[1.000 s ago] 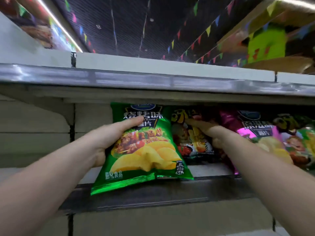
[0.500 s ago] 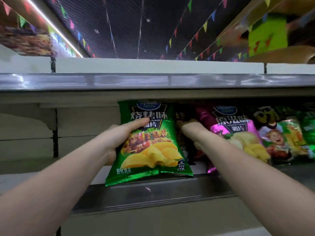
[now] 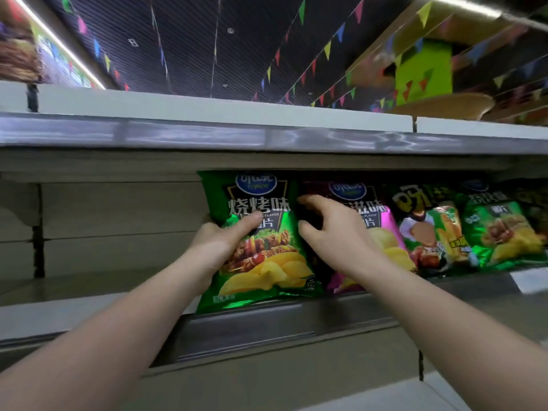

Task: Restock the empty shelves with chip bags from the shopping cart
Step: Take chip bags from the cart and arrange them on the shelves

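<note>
Your left hand (image 3: 225, 241) holds the green bag (image 3: 261, 241) by its left side, thumb on the front. The bag stands at the front edge of the shelf (image 3: 89, 310), and its bottom hangs a little over that edge. Your right hand (image 3: 335, 235) is spread, fingers loosely bent, beside the pink bag (image 3: 382, 229); it holds nothing. If you let go now, the green bag could tip forward and fall, because it is not pushed back. Your right hand could also knock the pink bag over.
</note>
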`<action>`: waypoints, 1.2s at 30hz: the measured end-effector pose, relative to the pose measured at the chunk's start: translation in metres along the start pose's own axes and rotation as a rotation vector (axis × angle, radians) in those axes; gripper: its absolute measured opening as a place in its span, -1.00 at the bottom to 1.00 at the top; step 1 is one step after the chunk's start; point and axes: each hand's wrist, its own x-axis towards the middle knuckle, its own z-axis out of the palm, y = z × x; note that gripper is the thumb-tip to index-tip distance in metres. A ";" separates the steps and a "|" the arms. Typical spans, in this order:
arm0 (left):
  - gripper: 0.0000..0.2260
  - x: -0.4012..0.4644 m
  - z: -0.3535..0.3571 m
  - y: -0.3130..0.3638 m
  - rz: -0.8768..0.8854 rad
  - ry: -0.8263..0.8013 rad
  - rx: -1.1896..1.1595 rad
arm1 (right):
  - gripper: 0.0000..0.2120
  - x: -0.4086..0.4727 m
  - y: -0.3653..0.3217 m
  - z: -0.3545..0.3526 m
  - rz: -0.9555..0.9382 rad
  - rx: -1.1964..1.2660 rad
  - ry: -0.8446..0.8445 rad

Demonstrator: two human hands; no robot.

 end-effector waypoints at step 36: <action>-0.97 -0.116 -0.233 -0.044 0.169 0.582 0.095 | -0.70 -0.067 -0.236 0.087 -0.227 0.325 -0.235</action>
